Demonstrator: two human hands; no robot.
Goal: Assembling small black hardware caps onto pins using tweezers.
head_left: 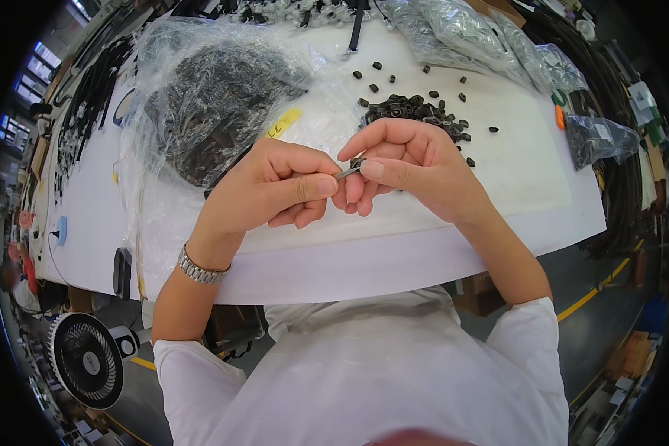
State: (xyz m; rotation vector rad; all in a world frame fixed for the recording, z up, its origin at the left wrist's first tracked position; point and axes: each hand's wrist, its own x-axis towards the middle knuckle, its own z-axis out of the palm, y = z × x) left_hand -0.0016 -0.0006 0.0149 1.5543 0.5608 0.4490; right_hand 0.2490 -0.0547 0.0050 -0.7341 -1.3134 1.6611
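Note:
Above the white table (513, 212), both of my hands meet. My left hand (275, 182) pinches a thin grey metal piece (346, 172) between thumb and forefinger; its exact kind is too small to tell. The tip of that piece reaches a small black part (357, 163), which my right hand (420, 163) holds between thumb and fingers. Whether the two pieces are joined, I cannot tell. Just beyond my right hand lies a heap of similar small black parts (416, 110), with several scattered around it.
A large clear plastic bag (223, 97) of dark pieces lies at the left, beside a yellow label (283, 123). More plastic bags (461, 33) lie at the back right, near an orange-handled tool (559, 115). A black-and-white fan (89, 362) stands at the lower left.

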